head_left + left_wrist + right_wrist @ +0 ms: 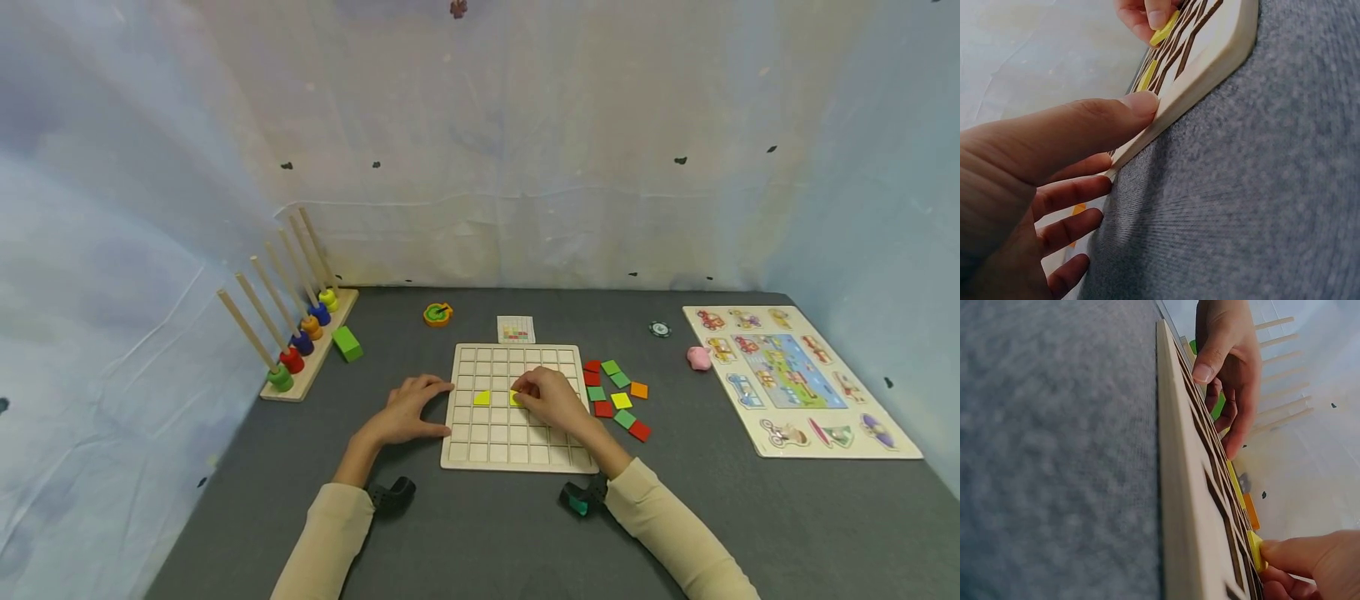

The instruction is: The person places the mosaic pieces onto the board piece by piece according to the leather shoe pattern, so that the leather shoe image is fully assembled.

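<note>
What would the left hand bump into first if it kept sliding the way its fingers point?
Probably the yellow tile already lying in the board. The left hand rests against the board's left edge, fingers pointing right across the grid, and that tile lies nearest in line, before the right hand. Depth is hard to judge.

A dark grey felt-like table top point(465, 533) is enclosed by pale, wrinkled sheet walls point(525, 150) dotted with small dark marks.

Grey felt table point(480, 533) carries grid board point(495, 442), loose tiles point(619, 400), peg rack point(300, 367), picture puzzle point(795, 379).
</note>
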### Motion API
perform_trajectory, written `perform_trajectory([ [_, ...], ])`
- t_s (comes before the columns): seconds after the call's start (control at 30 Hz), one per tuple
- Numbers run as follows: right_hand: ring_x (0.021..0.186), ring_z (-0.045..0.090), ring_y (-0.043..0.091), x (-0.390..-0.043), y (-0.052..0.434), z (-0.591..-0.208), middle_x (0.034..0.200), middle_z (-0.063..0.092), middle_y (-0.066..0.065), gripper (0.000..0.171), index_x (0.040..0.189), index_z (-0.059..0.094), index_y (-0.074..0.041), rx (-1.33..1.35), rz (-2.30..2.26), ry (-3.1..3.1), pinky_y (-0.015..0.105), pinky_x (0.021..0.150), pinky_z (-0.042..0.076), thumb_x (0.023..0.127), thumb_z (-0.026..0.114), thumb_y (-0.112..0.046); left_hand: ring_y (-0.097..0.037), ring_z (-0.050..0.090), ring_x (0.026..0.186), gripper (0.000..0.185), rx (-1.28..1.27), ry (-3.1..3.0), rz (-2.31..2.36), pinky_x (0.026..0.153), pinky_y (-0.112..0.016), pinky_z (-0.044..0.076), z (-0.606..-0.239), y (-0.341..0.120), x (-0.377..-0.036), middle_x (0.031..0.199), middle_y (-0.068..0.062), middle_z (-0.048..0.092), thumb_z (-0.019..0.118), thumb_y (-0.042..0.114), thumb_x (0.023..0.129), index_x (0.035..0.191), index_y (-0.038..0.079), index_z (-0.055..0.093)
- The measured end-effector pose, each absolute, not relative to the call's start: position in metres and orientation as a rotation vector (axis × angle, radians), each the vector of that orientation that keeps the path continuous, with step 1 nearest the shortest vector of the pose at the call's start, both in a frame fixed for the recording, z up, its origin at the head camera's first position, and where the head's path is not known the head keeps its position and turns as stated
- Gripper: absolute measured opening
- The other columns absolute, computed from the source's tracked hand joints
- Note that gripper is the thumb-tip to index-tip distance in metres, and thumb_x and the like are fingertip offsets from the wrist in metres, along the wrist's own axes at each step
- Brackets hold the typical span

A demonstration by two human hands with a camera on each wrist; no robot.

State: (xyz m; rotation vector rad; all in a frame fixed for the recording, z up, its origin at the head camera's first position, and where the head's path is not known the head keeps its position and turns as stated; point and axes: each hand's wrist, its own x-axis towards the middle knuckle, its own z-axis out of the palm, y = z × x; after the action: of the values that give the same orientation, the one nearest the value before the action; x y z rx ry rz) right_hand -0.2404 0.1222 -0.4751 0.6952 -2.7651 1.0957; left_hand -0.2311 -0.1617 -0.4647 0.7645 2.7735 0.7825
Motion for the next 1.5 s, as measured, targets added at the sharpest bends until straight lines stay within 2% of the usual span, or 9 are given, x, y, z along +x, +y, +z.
perform_trajectory([
  [0.27, 0.062, 0.051, 0.005, -0.238, 0.122, -0.472, 0.076, 0.061, -0.004, 0.005, 0.088, 0.072, -0.010, 0.715, 1.057, -2.749, 0.022, 0.058, 0.043, 0.082, 0.071, -0.012, -0.031, 0.036, 0.121, 0.071, 0.778, 2.776, 0.782, 0.091, -0.058, 0.026, -0.464, -0.163, -0.231, 0.134, -0.008, 0.043, 0.075, 0.041, 0.077, 0.137, 0.014, 0.047],
  [0.4, 0.067, 0.054, 0.005, -0.236, 0.127, -0.469, 0.081, 0.064, -0.003, 0.009, 0.092, 0.072, -0.010, 0.780, 1.042, -2.751, 0.022, 0.061, 0.044, 0.083, 0.069, -0.012, -0.030, 0.036, 0.121, 0.071, 0.785, 2.769, 0.793, 0.091, -0.058, 0.026, -0.465, -0.163, -0.231, 0.134, -0.008, 0.043, 0.075, 0.042, 0.077, 0.137, 0.015, 0.048],
  [0.57, 0.074, 0.057, 0.009, -0.236, 0.146, -0.467, 0.090, 0.066, 0.000, 0.016, 0.101, 0.070, -0.007, 0.944, 1.043, -2.664, 0.024, 0.065, 0.046, 0.085, 0.068, -0.011, -0.030, 0.036, 0.121, 0.071, 0.789, 2.774, 0.784, 0.091, -0.058, 0.027, -0.465, -0.162, -0.231, 0.133, -0.007, 0.043, 0.074, 0.042, 0.077, 0.137, 0.015, 0.047],
  [0.7, 0.075, 0.057, 0.012, -0.235, 0.169, -0.466, 0.090, 0.064, 0.003, 0.014, 0.097, 0.069, -0.006, 0.995, 1.070, -2.596, 0.026, 0.066, 0.048, 0.084, 0.069, -0.007, -0.030, 0.036, 0.121, 0.071, 0.775, 2.775, 0.780, 0.092, -0.058, 0.027, -0.464, -0.161, -0.231, 0.133, -0.007, 0.043, 0.075, 0.041, 0.077, 0.137, 0.015, 0.047],
  [1.0, 0.082, 0.057, 0.022, -0.231, 0.231, -0.457, 0.093, 0.060, 0.006, 0.013, 0.095, 0.066, -0.006, 0.843, 1.052, -2.652, 0.042, 0.070, 0.049, 0.082, 0.070, -0.006, -0.030, 0.036, 0.121, 0.071, 0.755, 2.777, 0.770, 0.093, -0.058, 0.027, -0.463, -0.162, -0.230, 0.133, -0.007, 0.043, 0.075, 0.041, 0.077, 0.137, 0.016, 0.047],
  [1.33, 0.082, 0.055, 0.021, -0.230, 0.284, -0.454, 0.094, 0.062, 0.011, 0.023, 0.102, 0.066, 0.000, 0.637, 0.899, -2.776, 0.041, 0.071, 0.048, 0.081, 0.071, -0.006, -0.030, 0.036, 0.122, 0.073, 0.750, 2.783, 0.782, 0.092, -0.058, 0.026, -0.465, -0.162, -0.231, 0.133, -0.007, 0.043, 0.075, 0.042, 0.076, 0.137, 0.016, 0.047],
  [1.5, 0.079, 0.054, 0.022, -0.232, 0.299, -0.459, 0.094, 0.064, 0.012, 0.027, 0.103, 0.067, 0.003, 0.623, 0.853, -2.821, 0.040, 0.071, 0.045, 0.078, 0.073, -0.005, -0.030, 0.036, 0.121, 0.073, 0.752, 2.783, 0.772, 0.092, -0.058, 0.027, -0.465, -0.162, -0.232, 0.133, -0.007, 0.043, 0.075, 0.043, 0.076, 0.137, 0.016, 0.047],
])
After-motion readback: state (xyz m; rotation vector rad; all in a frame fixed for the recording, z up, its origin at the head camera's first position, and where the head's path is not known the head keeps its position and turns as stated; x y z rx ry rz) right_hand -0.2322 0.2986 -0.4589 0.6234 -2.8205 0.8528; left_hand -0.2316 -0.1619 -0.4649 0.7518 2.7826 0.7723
